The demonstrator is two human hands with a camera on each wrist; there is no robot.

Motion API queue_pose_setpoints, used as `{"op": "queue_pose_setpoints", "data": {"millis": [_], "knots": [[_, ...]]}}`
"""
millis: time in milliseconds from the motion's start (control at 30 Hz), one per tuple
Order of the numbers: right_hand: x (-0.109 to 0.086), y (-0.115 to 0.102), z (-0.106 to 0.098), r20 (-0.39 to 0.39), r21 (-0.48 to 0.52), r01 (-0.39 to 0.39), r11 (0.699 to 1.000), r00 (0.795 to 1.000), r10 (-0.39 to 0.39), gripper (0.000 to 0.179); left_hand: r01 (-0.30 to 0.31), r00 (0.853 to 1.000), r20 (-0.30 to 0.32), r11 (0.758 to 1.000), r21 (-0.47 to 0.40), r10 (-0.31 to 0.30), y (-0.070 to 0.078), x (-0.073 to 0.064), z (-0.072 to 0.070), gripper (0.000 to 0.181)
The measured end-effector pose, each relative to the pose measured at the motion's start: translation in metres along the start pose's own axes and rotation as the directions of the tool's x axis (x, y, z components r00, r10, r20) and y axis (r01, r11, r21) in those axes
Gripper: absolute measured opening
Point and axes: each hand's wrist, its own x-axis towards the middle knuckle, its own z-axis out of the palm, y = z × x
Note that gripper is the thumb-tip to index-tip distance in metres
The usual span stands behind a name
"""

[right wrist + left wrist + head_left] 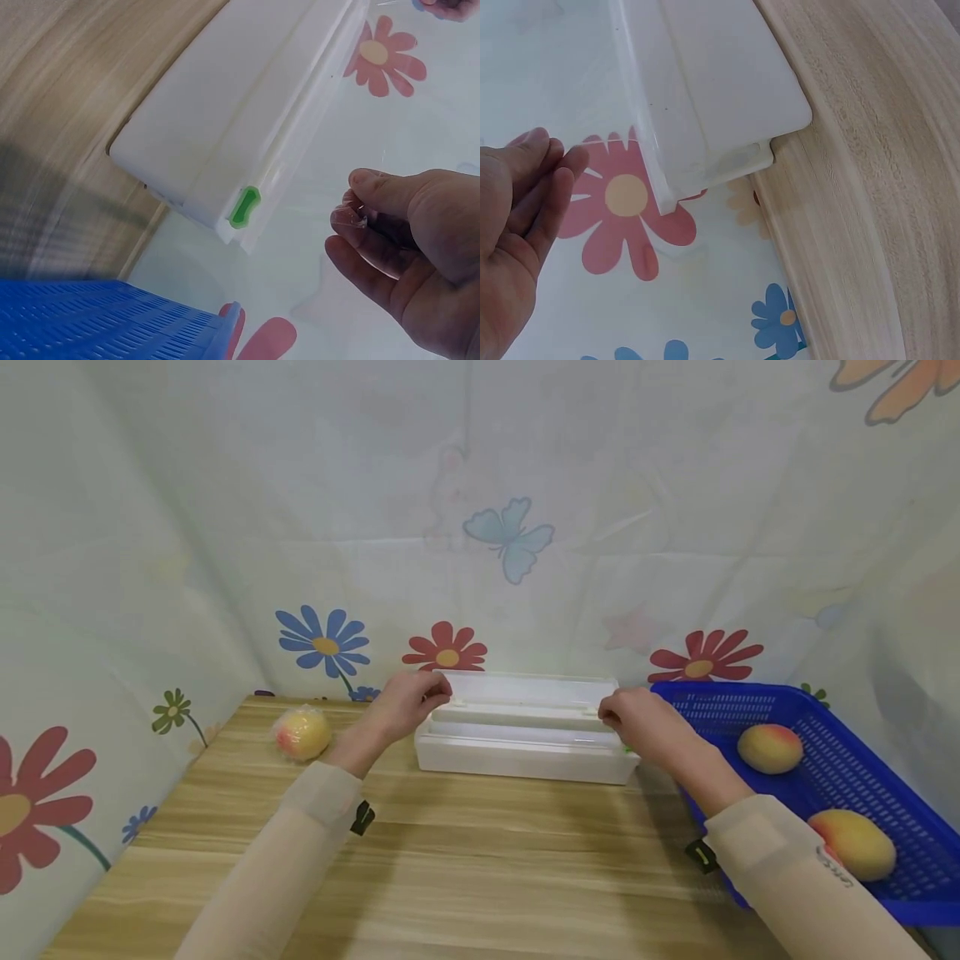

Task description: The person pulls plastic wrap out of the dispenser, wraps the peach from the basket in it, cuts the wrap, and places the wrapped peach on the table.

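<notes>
Pinching clear film [360,219] with your right hand [647,722], at right; your left hand [405,706], well apart, pinches what looks like its other end, likely to keep it taut by the open white box [517,757] at far centre.

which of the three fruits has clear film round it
The fruit on the wooden table, left of the white box: film shows around it, while the two fruits in the blue basket look bare.
</notes>
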Motion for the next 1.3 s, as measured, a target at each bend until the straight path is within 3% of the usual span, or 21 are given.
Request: {"op": "queue_pose_setpoints", "data": {"millis": [300, 567, 867, 1100, 1300], "knots": [[0.0, -0.002, -0.006, -0.047, -0.005, -0.03, 1.0, 0.998, 0.03, 0.011, -0.027, 0.997, -0.07, 1.0, -0.013, 0.026, -0.001, 0.0, -0.002, 0.005], [-0.001, -0.003, -0.01, -0.109, -0.003, -0.027, 1.0, 0.994, 0.027, 0.011, 0.005, 0.997, -0.075, 1.0, -0.029, -0.007, 0.002, 0.001, -0.005, 0.005], [-0.002, -0.006, -0.019, -0.128, 0.02, -0.028, 0.999, 0.991, 0.031, 0.014, 0.022, 0.996, -0.083, 0.999, -0.027, -0.024, 0.008, 0.0, -0.014, 0.006], [-0.002, -0.006, -0.024, -0.154, 0.016, -0.021, 1.0, 0.988, 0.023, 0.014, -0.012, 0.994, -0.11, 0.999, -0.032, 0.008, 0.01, 0.0, -0.019, 0.007], [-0.001, -0.006, -0.029, -0.167, 0.015, -0.011, 1.0, 0.986, 0.013, 0.013, -0.007, 0.993, -0.114, 0.999, -0.05, 0.001, 0.014, 0.0, -0.023, 0.007]]}}
